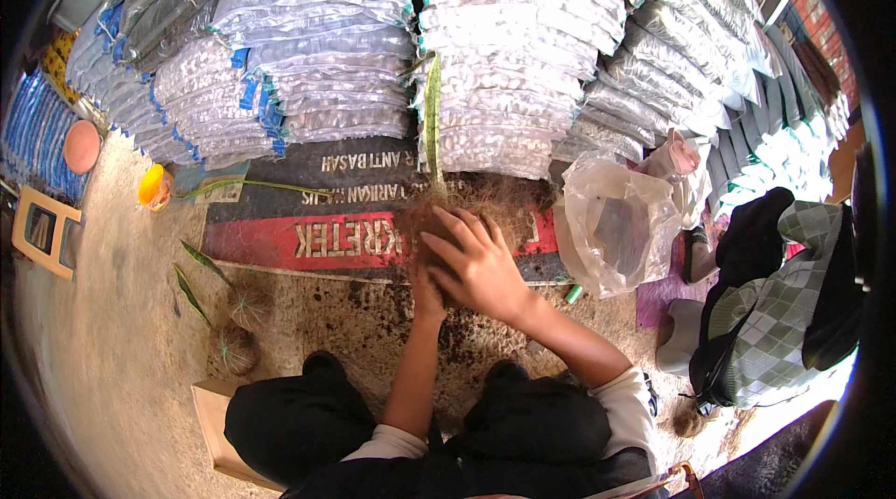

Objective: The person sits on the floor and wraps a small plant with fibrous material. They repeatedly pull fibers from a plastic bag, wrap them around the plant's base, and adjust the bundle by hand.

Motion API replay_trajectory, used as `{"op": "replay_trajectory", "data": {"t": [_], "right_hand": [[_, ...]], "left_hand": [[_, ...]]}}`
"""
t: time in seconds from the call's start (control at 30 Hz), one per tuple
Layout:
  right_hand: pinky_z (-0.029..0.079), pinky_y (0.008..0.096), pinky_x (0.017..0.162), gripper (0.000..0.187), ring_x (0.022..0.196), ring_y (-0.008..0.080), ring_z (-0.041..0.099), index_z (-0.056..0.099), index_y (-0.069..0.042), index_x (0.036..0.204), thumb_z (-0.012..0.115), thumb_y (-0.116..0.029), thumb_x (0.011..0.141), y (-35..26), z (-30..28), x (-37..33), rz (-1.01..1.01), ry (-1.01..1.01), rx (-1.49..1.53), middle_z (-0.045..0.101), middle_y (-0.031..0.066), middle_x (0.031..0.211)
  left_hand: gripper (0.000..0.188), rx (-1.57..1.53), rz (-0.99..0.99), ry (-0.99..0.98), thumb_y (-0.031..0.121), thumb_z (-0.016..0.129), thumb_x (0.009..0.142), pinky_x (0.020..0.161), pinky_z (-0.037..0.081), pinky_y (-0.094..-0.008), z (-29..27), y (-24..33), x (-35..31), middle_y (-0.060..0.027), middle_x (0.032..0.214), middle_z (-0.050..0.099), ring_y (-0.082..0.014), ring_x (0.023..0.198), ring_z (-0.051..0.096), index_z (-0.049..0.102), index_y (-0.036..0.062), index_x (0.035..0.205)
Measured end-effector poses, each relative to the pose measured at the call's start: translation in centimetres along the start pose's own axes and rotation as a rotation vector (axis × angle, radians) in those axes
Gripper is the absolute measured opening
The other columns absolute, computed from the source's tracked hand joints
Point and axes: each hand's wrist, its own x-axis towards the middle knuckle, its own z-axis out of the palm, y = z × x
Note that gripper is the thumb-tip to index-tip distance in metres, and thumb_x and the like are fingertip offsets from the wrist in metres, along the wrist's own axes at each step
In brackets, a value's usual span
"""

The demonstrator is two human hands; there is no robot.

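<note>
Between my hands is a brown, fibre-covered root ball (431,219) with a tall green, yellow-edged snake plant leaf (432,116) rising from it. My right hand (476,261) presses over the ball's near right side, its fingers curved across the top. Cupped against the left and lower side is my left hand (427,292), its fingers mostly hidden behind the ball. Loose brown fibre (523,200) spreads beside the ball on the right. Dark soil crumbs (373,308) lie scattered below my hands. A second long leaf (271,185) lies flat to the left.
Two wrapped root balls with short leaves, one a fibre ball (250,308), sit at left. Stacked filled sacks (513,51) line the back. A clear plastic bag (616,228) stands right, near a person in checked cloth (765,340). A yellow container (154,186) and stool (47,233) are far left.
</note>
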Motion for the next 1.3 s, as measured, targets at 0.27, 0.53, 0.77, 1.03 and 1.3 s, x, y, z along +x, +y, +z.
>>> {"op": "replay_trajectory", "data": {"t": [0.27,0.53,0.77,1.03,1.3], "right_hand": [[0.032,0.0477,0.097,0.021,0.107,0.0287,0.052,0.061,-0.005,0.093,0.062,-0.01,0.073,4.9,-1.1,-1.4,0.125,-0.069,0.384,0.059,0.0087,0.107],[0.034,0.0416,0.095,0.029,0.1,0.032,0.051,0.055,-0.002,0.096,0.065,-0.02,0.077,2.1,-0.4,0.5,0.454,0.005,0.226,0.052,0.0154,0.107],[0.032,0.0435,0.097,0.046,0.114,0.0332,0.045,0.054,-0.006,0.116,0.059,-0.008,0.071,4.1,0.5,-0.6,0.134,-0.041,0.285,0.048,0.0143,0.124],[0.029,0.0487,0.099,0.043,0.116,0.031,0.044,0.054,-0.002,0.116,0.058,-0.011,0.074,2.5,-0.6,-0.4,0.126,0.049,0.007,0.045,0.0144,0.127],[0.028,0.0445,0.102,0.055,0.123,0.0307,0.04,0.038,0.004,0.13,0.058,-0.015,0.083,2.4,2.9,-2.0,0.213,0.009,0.194,0.04,0.0215,0.133]], "left_hand": [[0.059,-0.164,-0.21,0.209,0.052,0.028,0.092,0.091,0.046,-0.0443,3.3,2.6,-0.8,-0.013,0.123,0.046,-0.0288,0.112,0.048,0.036,0.0074,0.129],[0.064,0.128,-0.086,0.092,0.055,0.023,0.092,0.1,0.036,-0.0433,0.3,0.1,0.1,-0.0117,0.134,0.034,-0.027,0.123,0.036,0.021,0.0107,0.138],[0.066,-0.038,-0.017,0.048,0.055,0.022,0.092,0.105,0.029,-0.0421,1.0,0.3,0.1,-0.0115,0.139,0.028,-0.0262,0.127,0.031,0.015,0.0112,0.141],[0.051,0.221,-0.008,0.009,0.038,0.031,0.095,0.101,0.032,-0.041,1.0,-0.2,0.3,-0.0132,0.132,0.038,-0.0261,0.122,0.038,0.033,0.0022,0.132],[0.049,0.135,0.041,-0.045,0.035,0.031,0.095,0.099,0.037,-0.0392,0.4,-0.8,0.5,-0.0125,0.13,0.041,-0.0247,0.119,0.043,0.033,0.003,0.132]]}}
